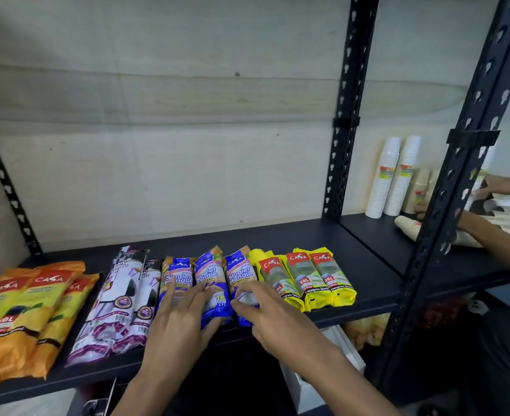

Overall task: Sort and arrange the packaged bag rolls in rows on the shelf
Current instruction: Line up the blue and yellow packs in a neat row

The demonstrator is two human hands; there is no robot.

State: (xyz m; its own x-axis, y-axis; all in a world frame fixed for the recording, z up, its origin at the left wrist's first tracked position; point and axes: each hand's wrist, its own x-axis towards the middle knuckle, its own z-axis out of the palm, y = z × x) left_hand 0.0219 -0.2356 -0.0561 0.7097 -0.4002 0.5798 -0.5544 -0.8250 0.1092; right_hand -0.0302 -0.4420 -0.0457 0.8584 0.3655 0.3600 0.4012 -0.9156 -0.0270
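Packaged bag rolls lie side by side on a dark shelf [292, 235]. From the left: three orange packs [28, 307], two white and purple packs [118, 301], three blue "Singlet Handle" packs [208, 273] and three yellow packs [307, 277]. My left hand [181, 322] rests with straight fingers on the left and middle blue packs. My right hand [265, 313] lies on the near end of the right blue pack [240, 273], its fingers curled over the pack's edge.
Black perforated uprights [346, 115] stand behind and at the right [463, 181]. On the neighbouring shelf are stacks of white cups [394, 175]. Another person's hands [499, 187] handle cups there. A white box [304, 385] sits below the shelf.
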